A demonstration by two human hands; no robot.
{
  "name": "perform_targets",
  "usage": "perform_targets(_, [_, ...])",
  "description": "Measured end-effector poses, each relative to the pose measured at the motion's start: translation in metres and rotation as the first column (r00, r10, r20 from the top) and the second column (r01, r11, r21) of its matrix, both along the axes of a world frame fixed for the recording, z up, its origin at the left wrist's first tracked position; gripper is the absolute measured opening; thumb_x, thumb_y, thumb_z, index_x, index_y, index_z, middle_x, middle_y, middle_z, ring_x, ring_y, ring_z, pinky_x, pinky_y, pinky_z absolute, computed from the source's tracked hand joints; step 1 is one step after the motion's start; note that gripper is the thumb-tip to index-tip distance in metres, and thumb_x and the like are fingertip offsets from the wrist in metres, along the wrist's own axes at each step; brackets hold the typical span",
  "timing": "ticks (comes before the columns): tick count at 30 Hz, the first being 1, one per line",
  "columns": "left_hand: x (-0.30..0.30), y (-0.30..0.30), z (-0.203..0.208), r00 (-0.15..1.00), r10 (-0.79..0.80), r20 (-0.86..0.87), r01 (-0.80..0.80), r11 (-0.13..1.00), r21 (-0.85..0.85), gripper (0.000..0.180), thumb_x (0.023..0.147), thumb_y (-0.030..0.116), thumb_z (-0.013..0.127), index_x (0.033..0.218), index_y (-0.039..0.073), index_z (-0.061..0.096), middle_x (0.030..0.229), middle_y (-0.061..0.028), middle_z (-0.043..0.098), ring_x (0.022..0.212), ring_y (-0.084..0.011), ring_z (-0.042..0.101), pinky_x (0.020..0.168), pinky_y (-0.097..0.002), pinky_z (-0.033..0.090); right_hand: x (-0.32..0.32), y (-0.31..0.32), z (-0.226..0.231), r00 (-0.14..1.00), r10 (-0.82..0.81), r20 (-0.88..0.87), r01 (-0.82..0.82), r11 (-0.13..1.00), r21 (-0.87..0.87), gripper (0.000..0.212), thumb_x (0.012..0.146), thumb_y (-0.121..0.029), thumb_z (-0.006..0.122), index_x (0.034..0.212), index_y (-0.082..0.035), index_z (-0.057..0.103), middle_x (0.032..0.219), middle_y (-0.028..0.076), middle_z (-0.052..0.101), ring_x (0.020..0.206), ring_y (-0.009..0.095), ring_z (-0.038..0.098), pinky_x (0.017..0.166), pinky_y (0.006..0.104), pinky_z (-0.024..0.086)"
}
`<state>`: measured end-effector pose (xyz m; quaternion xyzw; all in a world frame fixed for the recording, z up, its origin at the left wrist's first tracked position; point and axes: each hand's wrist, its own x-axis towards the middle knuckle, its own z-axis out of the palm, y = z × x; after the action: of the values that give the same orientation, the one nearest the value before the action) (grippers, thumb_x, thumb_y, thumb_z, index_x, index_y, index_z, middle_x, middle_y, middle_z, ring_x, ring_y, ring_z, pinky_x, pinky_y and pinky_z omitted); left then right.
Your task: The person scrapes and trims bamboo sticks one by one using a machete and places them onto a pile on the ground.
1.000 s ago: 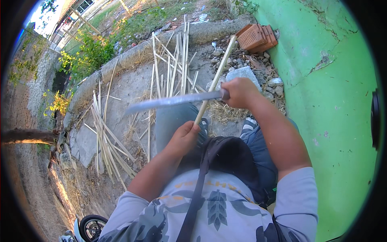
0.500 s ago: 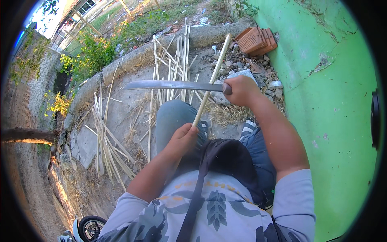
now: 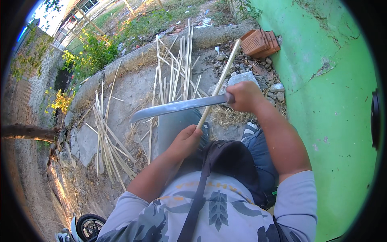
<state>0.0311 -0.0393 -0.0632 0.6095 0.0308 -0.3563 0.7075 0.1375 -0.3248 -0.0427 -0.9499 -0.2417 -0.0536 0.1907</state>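
Green, cracked wall (image 3: 326, 121) rises along my right side, and rough grey ground (image 3: 82, 141) spreads before my knees. Closed around the lower part of a pale strip (image 3: 224, 76), my left grip (image 3: 186, 141) holds it in front of me, so that it slants up and to the right, its upper end just beside some orange tiles (image 3: 260, 43). The strip is long, straight and slim, cream with a yellowish tint. My right grip (image 3: 244, 97) is wrapped tight around the handle of a machete (image 3: 177, 108); its broad grey blade runs leftward, crossing over the strip close to the handle, though I cannot tell whether the edge bites into it. More thin strips (image 3: 109, 141) lie in a loose, criss-crossed heap to my left.
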Motion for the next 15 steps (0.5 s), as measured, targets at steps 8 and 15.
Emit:
perform_targets(8, [0.001,0.006,-0.001,0.999,0.04,-0.029,-0.043,0.994,-0.105,0.024,0.108,0.033,0.047,0.101,0.01,0.05,0.066,0.0055,0.039,0.05,-0.0056,0.034,0.046,-0.0237,0.03,0.003,-0.006,0.002,0.994,-0.108,0.012,0.106,0.988,0.11,0.013,0.079,-0.025,0.068,0.082,-0.013,0.069,0.076,0.014,0.069,0.076,0.037,0.068,0.07,0.0481,0.054])
perform_targets(15, [0.002,-0.005,0.005,0.999,-0.021,0.025,0.019,0.998,0.068,0.023,0.108,0.032,0.047,0.103,0.009,0.05,0.067,0.0061,0.039,0.05,-0.0051,0.034,0.046,-0.0234,0.03,0.014,-0.022,0.002,0.967,-0.239,-0.086,0.243,0.969,0.045,0.014,0.08,-0.025,0.068,0.083,-0.012,0.07,0.077,0.014,0.069,0.077,0.038,0.068,0.07,0.049,0.054])
